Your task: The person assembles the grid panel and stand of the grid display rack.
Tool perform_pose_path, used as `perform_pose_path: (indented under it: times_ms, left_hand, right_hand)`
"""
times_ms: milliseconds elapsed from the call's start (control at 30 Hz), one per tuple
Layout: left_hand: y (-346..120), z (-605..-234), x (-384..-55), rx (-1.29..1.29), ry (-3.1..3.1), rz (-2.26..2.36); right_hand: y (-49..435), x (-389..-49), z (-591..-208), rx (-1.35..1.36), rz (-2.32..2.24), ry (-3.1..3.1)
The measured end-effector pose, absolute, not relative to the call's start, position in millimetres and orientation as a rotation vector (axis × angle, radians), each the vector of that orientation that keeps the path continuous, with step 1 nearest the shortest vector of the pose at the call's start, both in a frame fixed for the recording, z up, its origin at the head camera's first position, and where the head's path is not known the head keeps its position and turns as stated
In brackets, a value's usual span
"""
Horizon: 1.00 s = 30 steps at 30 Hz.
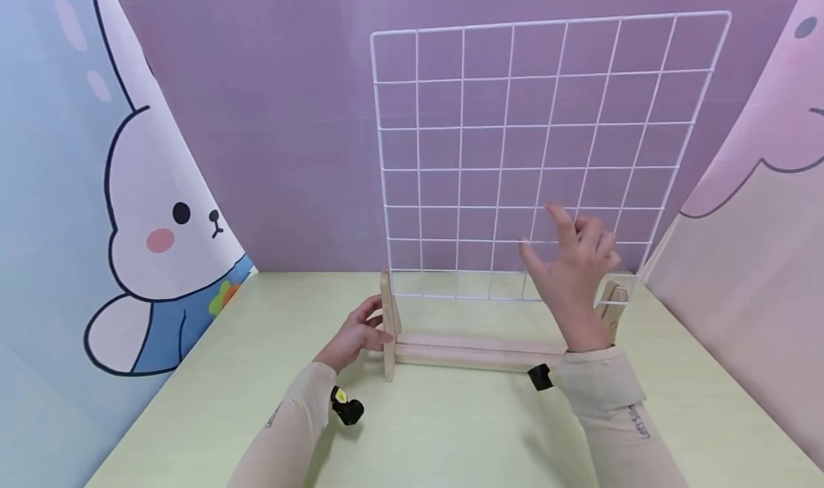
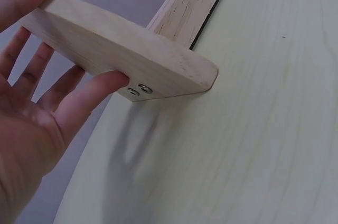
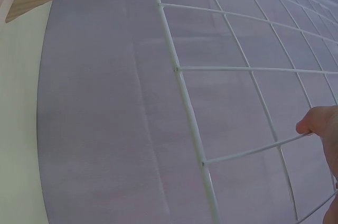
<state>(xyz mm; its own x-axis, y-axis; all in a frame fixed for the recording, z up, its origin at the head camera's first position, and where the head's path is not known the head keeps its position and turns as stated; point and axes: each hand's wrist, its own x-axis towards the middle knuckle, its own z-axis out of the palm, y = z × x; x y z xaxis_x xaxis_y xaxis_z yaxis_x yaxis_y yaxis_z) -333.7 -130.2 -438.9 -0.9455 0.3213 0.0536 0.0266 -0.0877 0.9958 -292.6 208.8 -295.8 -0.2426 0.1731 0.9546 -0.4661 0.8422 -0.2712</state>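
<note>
A white wire grid panel point(image 1: 483, 167) stands nearly upright above a wooden stand point(image 1: 476, 353), its lower edge between the two end pieces. My left hand point(image 1: 357, 334) holds the stand's left upright point(image 2: 111, 44). In the left wrist view, a digit presses the outer face near two metal screws point(image 2: 138, 90), with other fingers along its edges. Spread across the lower right of the grid, my right hand point(image 1: 573, 259) grips its wires; the right wrist view shows a fingertip point(image 3: 311, 121) on one wire. Part of the right upright point(image 1: 614, 305) is hidden behind my right forearm.
The stand sits on a pale wood-grain table point(image 1: 438, 431). Behind it hangs a purple cloth backdrop point(image 1: 257, 116). Cartoon-printed panels flank the table, a blue one point(image 1: 38, 187) at left and a pink one point(image 1: 772, 130) at right.
</note>
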Motion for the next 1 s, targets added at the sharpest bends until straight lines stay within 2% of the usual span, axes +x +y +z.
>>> perform_pose_path:
  times_ms: [1000]
  left_hand:
    - [-131,-446,-328,0.412,1.963,2.133]
  right_hand:
    - [202,-299,-280,0.179,0.613,-1.710]
